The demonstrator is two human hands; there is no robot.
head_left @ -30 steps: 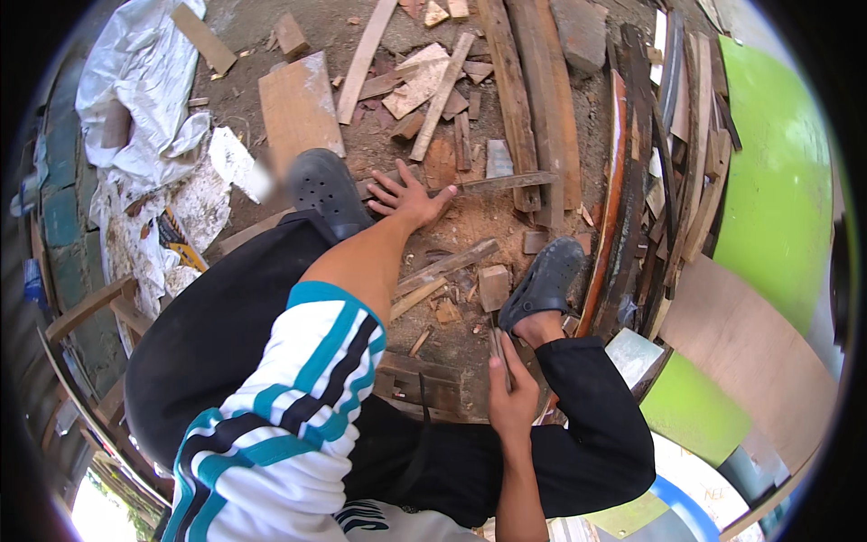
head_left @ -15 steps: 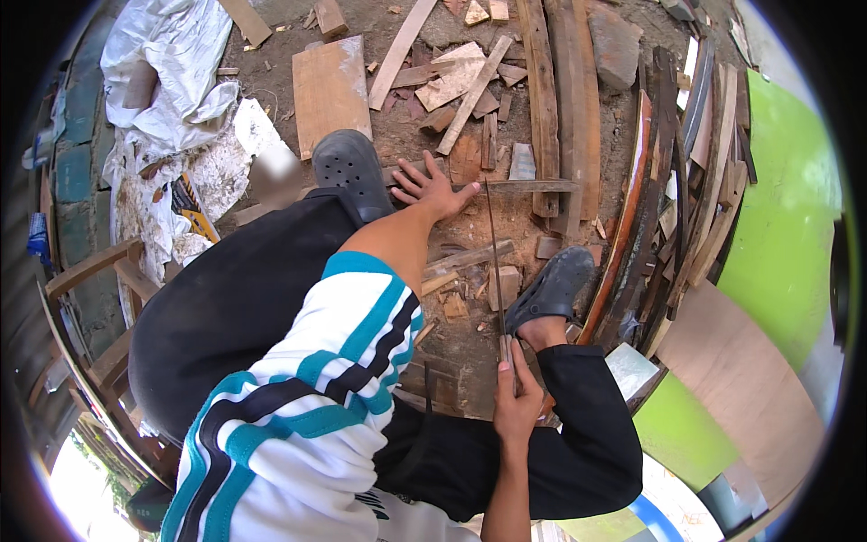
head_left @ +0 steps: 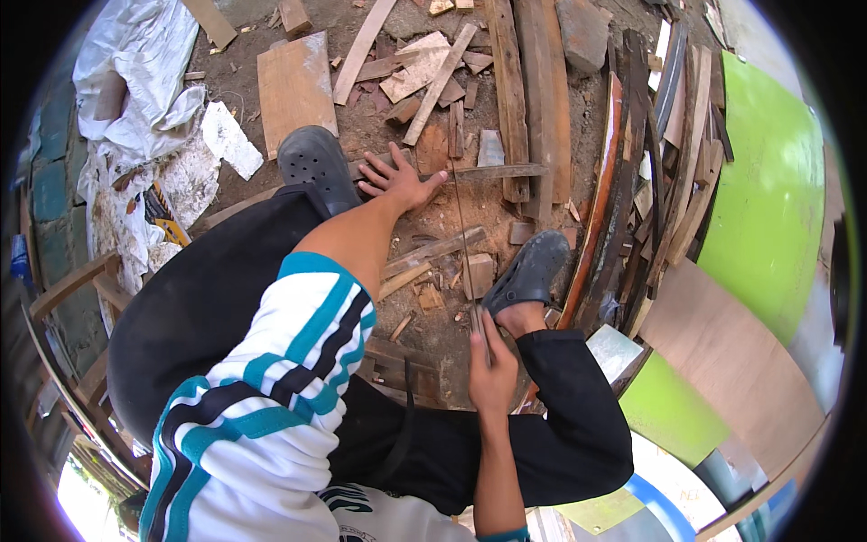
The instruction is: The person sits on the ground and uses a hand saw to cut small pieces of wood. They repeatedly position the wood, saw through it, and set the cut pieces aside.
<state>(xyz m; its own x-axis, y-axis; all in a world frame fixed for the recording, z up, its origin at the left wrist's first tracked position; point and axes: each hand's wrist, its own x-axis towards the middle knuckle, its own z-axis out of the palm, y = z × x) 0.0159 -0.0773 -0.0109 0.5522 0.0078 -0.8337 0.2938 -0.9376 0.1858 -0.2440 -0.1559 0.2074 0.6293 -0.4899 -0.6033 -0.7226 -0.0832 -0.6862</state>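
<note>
My right hand (head_left: 493, 366) is closed round the handle of a hand saw, whose thin dark blade (head_left: 464, 237) is seen nearly edge-on and points away from me. The blade's far part meets a narrow wooden strip (head_left: 508, 170) lying crosswise. My left hand (head_left: 402, 184) presses down on the same strip, fingers spread, its thumb close to the blade. The strip's right end lies across long planks. My left shoe (head_left: 318, 167), a dark clog, is beside the left hand; the right clog (head_left: 531, 271) stands right of the blade.
Sawdust and offcuts (head_left: 432, 257) lie below the strip. A flat board (head_left: 296, 90) and wood scraps (head_left: 424, 68) are beyond. Long planks (head_left: 542, 99) run at centre right, with stacked strips (head_left: 673, 163) and a green panel (head_left: 768, 163) farther right. White sheeting (head_left: 135, 72) lies left.
The view has shifted, so the whole scene sits farther left and slightly higher. My right hand has pushed the saw a little forward; my left hand stays on the strip.
</note>
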